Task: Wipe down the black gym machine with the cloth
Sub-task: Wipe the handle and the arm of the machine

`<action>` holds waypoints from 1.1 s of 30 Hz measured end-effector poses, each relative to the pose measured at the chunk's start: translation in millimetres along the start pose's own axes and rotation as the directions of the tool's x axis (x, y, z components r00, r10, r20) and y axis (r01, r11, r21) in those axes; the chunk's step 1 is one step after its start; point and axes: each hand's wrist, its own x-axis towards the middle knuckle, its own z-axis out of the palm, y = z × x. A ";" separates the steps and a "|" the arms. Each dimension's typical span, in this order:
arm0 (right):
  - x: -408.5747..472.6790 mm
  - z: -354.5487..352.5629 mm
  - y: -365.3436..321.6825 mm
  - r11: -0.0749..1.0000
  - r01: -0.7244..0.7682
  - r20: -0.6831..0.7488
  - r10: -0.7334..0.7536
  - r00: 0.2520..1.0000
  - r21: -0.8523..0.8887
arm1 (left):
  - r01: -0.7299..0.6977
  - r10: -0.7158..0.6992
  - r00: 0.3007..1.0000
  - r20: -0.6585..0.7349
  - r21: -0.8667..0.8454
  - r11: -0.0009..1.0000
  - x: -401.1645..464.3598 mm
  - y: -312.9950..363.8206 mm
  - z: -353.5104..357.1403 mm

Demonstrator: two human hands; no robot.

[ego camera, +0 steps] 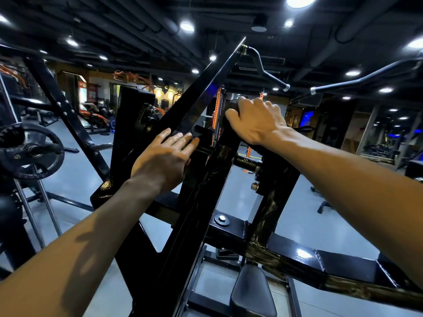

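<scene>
The black gym machine (pixel 231 225) fills the middle of the view, with a long diagonal beam (pixel 206 88) rising to the upper right. My left hand (pixel 164 156) rests flat against the lower part of that beam, fingers straight. My right hand (pixel 256 120) is curled over the top of an upright post and grips a dark bunched cloth (pixel 232 105), most of which is hidden under the fingers. Smeared wet streaks show on the post (pixel 270 213) and on the cross beam below it.
A black seat pad (pixel 251 291) lies low in the middle. A weight plate (pixel 29 152) hangs on a rack at the left. Two bent pull handles (pixel 265 69) (pixel 366 78) reach overhead at the upper right. Grey floor and other machines lie beyond.
</scene>
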 end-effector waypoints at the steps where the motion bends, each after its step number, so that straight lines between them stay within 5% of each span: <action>1: 1.0 1.6 1.7 1.000 0.024 -0.006 -0.024 1.000 -0.014 | -0.002 0.002 1.000 0.003 0.000 1.000 -0.4 0.3 -0.4; 7: 11.7 2.7 7.7 0.999 0.017 0.035 -0.019 0.999 0.042 | -0.005 0.005 1.000 -0.020 0.001 1.000 -0.8 0.3 -0.2; 13: -3.0 10.6 -2.1 0.975 0.215 0.013 -0.216 0.976 0.048 | -0.008 0.008 0.999 -0.039 -0.005 1.000 -1.3 -1.0 2.8; 18: 17.7 5.6 6.2 0.998 0.055 -0.010 -0.055 0.998 -0.016 | -0.014 0.012 0.999 -0.042 -0.032 0.999 -1.5 -1.5 3.2; 23: -15.9 13.5 -5.4 0.972 0.237 -0.004 -0.237 0.972 0.002 | -0.015 0.013 0.999 -0.049 -0.028 0.999 -1.4 -1.4 5.3; 28: 11.1 3.9 1.0 0.997 0.067 -0.011 -0.068 0.998 -0.037 | -0.014 0.012 0.998 -0.055 -0.035 0.999 -2.7 0.0 3.7; 33: -24.3 9.9 -11.0 0.974 0.225 -0.029 -0.224 0.974 0.026 | -0.008 0.006 0.998 -0.056 -0.041 0.999 -1.4 -0.7 5.9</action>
